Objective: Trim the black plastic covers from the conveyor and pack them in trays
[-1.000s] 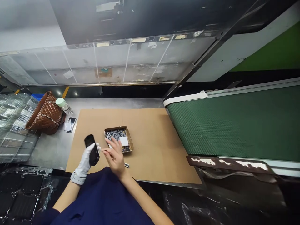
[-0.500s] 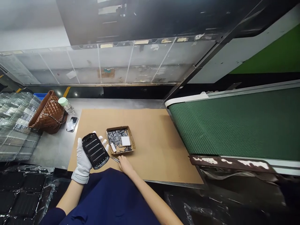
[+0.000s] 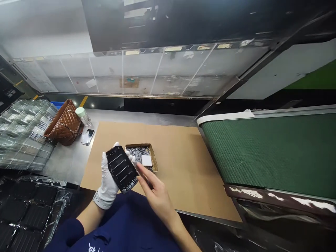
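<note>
My gloved left hand point(image 3: 109, 182) grips a black plastic tray-like part point(image 3: 122, 168) with rounded ends and several raised ribs across it, tilted and held above the table edge. My bare right hand point(image 3: 154, 189) is at the part's lower right edge, index finger and thumb pointing at it. Between them runs a slim dark shape, seemingly the tweezers, mostly hidden by the fingers. Just behind both hands sits a shallow cardboard box point(image 3: 154, 161) of small dark strips, with a white square block point(image 3: 146, 160) inside. The left fingers cover part of the box.
Brown cardboard point(image 3: 183, 157) covers the table. A green conveyor belt point(image 3: 262, 147) borders it on the right. On the left stand a brown quilted bag point(image 3: 64, 124), a bottle point(image 3: 84, 117), a phone point(image 3: 88, 136) and wrapped stacks point(image 3: 23, 136). Black parts point(image 3: 34, 213) lie at lower left.
My right hand has come up from the tweezers on the table to the black part's edge. My left hand still holds the part, now closer to the box. The view has shifted.
</note>
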Tool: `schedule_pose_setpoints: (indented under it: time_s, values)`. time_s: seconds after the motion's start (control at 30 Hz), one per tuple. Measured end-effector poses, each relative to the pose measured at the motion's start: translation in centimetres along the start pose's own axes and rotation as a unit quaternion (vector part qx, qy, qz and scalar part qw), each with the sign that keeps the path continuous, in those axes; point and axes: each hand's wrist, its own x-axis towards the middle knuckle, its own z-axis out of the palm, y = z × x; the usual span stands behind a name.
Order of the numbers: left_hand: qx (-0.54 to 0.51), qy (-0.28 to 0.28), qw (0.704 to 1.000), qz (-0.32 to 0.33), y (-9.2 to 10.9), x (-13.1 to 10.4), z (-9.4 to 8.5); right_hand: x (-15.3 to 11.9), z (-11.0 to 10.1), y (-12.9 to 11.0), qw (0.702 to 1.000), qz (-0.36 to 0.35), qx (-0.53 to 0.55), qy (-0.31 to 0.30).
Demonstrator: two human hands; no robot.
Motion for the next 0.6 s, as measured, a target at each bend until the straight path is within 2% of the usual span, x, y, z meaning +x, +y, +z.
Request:
schedule_pose_setpoints:
  time_s: [0.1,0.23,0.47,0.6]
  values:
    - [0.016,0.0,0.999,0.035,-1.4,-0.5,1.7,1.3,0.1,-2.2,0.997,-0.066,-0.034,0.028]
    - [0.007,0.012,0.998,0.059,-2.7,-1.0,3.0,2.4,-0.4,-3.1,0.99,-0.115,-0.077,0.04]
    - [0.015,-0.001,0.998,0.054,-3.6,-1.0,2.8,3.2,-1.3,-3.6,0.985,-0.118,-0.126,0.03]
    - [0.034,0.01,0.998,0.057,-3.8,-1.0,3.3,3.1,-1.7,-3.4,0.984,-0.118,-0.132,0.025]
